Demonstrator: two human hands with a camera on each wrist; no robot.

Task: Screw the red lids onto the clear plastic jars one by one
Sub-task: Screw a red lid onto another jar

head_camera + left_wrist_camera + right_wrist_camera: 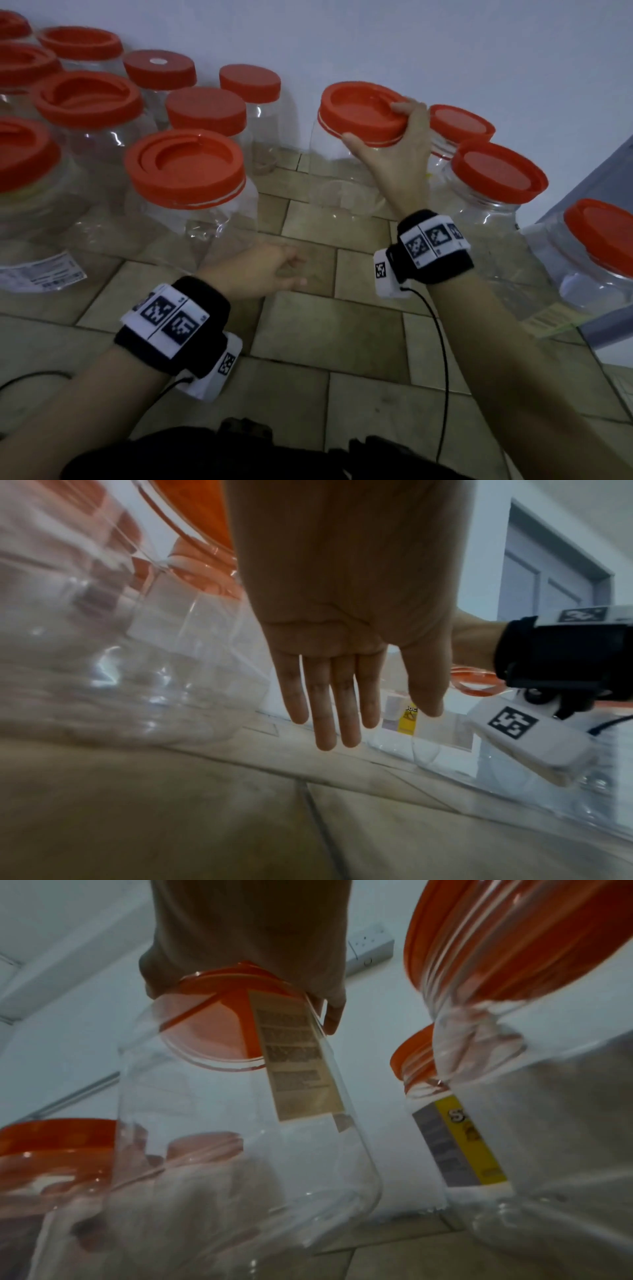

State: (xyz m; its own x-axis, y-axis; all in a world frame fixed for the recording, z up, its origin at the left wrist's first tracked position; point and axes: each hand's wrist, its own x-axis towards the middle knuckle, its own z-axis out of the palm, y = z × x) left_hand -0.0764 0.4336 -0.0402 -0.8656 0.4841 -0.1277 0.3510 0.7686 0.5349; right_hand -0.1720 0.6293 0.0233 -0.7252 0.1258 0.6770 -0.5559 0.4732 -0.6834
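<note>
Nearest, the left hand (pixel 263 270) hovers just above the tiled floor (pixel 325 342), palm down, fingers straight and relaxed, holding nothing; the left wrist view shows the same flat, released hand. Its black wrist band (pixel 174 325) carries printed square markers.

Further out, the right hand (pixel 394 144) grips the red lid (pixel 359 109) from above, thumb on the near edge and fingers curled over the far rim. That lid sits on a clear plastic jar (pixel 342 181) standing on the floor close to the white wall (pixel 376 41), between a cluster of capped jars (pixel 191 192) on the left and three more capped jars (pixel 493 198) on the right.

The jar looks empty, thin-walled and light, so it would probably slide or spin on the smooth tiles when the lid is turned; steadying its body with the free hand seems wise. The walls likely flex if squeezed hard. The lid is stiff moulded plastic, round, with a recessed top and a smooth skirt; the rim is the natural place to take hold. A paper label (pixel 298 1056) sticks to the jar's side.
</note>
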